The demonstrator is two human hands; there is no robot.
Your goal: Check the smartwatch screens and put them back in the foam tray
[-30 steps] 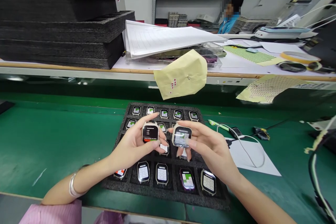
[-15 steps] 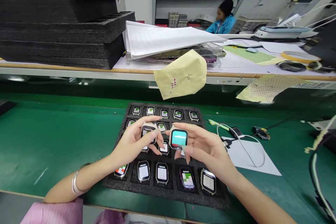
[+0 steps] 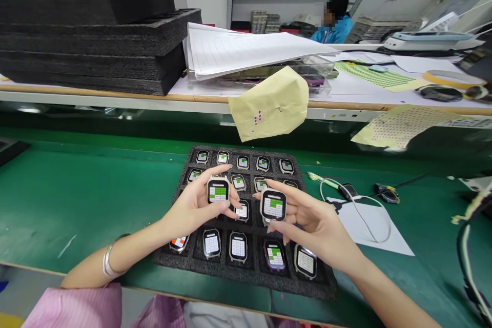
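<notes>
Above a black foam tray (image 3: 246, 282), my left hand (image 3: 198, 202) is closed around a smartwatch case (image 3: 218, 191) with no strap, its screen showing a grid with green cells. My right hand (image 3: 307, 220) grips a second smartwatch case (image 3: 273, 205) by its edges, its screen also a white and green grid. Both screens face up toward me. Below them the tray holds rows of similar watch cases, among them a purple-rimmed one (image 3: 274, 256) and a silver one (image 3: 238, 247). My hands hide part of the tray's middle rows.
A white cable (image 3: 388, 215) lies over a paper sheet (image 3: 378, 230) on the green bench (image 3: 96, 184). On the raised shelf, a stack of black foam trays (image 3: 88, 51) stands left of papers (image 3: 249, 48). A yellow paper (image 3: 272, 105) hangs over its edge. A person in blue (image 3: 334, 31) sits behind.
The right-hand watch screen has gone from a cyan picture to a white and green grid. My two hands have moved slightly apart, and the left watch's screen now faces me unobstructed.
</notes>
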